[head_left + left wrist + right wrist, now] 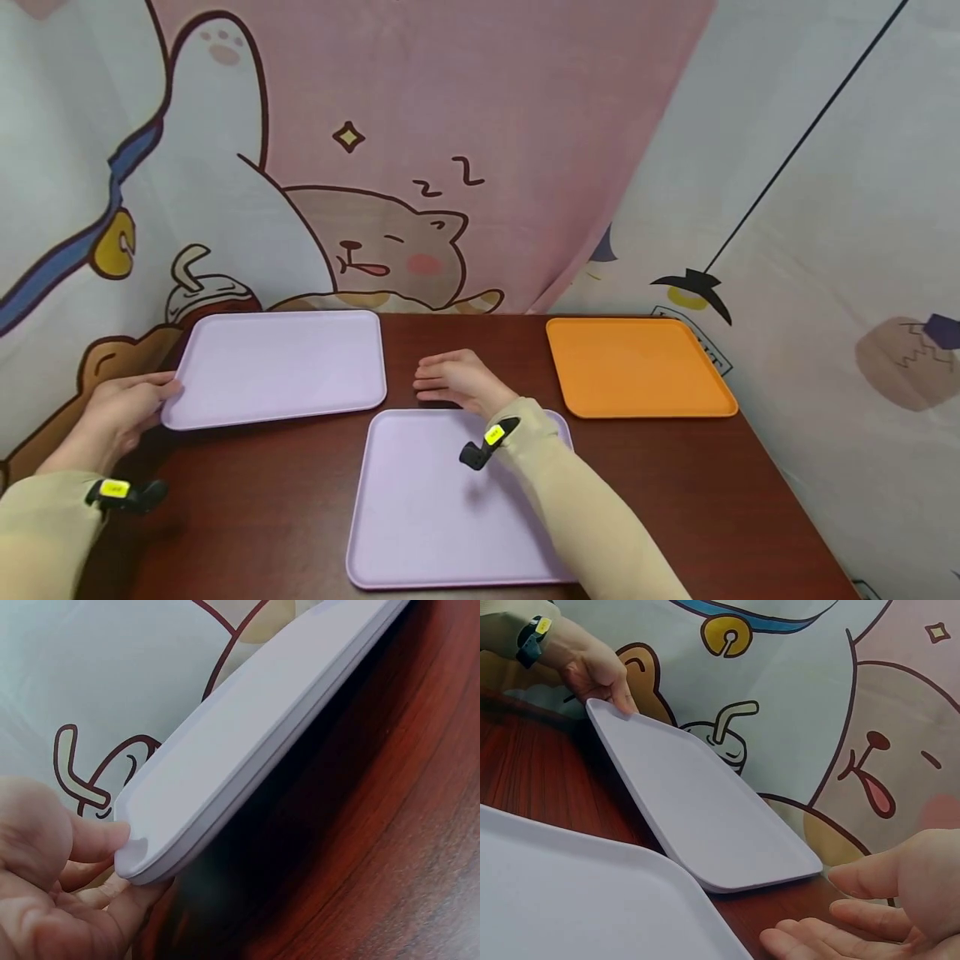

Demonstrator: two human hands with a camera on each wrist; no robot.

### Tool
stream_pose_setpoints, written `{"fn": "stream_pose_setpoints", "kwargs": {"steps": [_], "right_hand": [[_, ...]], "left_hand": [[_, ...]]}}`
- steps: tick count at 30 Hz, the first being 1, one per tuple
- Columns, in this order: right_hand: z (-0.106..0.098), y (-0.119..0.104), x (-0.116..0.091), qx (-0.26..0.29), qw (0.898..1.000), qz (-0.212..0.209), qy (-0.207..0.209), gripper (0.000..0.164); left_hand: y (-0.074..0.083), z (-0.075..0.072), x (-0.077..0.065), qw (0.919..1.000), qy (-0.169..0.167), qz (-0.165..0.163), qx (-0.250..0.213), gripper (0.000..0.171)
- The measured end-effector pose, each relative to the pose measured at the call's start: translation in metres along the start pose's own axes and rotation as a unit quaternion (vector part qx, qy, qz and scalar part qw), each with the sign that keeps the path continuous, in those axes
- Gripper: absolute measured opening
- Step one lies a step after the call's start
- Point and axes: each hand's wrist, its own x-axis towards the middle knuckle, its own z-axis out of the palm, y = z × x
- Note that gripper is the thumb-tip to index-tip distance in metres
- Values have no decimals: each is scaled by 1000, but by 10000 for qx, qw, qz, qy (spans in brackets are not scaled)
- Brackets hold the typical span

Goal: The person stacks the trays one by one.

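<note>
My left hand pinches the left edge of a lilac tray at the back left, thumb on top and fingers beneath. In the left wrist view that tray is tilted, its held end raised off the table. My right hand, fingers extended and holding nothing, hovers just right of the same tray. The right wrist view shows a small gap between the right hand and the tray's near corner. Below my right forearm lies a second lilac tray, partly hidden by the sleeve.
An orange tray lies at the back right of the dark red-brown wooden table. Behind the table hangs a cloth printed with cartoon animals, close to the back edge.
</note>
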Motion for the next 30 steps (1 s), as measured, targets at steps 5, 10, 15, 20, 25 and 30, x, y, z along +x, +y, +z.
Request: {"fn": "stream_pose_setpoints", "kwargs": {"steps": [5,10,15,20,25,30], "right_hand": [[3,4,7,48,10000,27,48,44],[2,6,12,88,9999,114,49,43],[1,8,16,130,9998,158,41,41],[4,8,18,174,9997,165,10,38],[9,8,17,196,9997,127,-85,32],[13,8,17,259,9995,137,-133,32]], "left_hand": [[2,5,-1,9996,-21,64,-285,60],[7,10,-2,9989,-88,28,-455,60],[13,14,-4,9988,-217,108,-429,60],[18,19,-7,9987,-300,177,-384,59],[23,23,-10,9978,-350,177,-543,58],[26,22,-13,9970,-422,201,-622,60]]}}
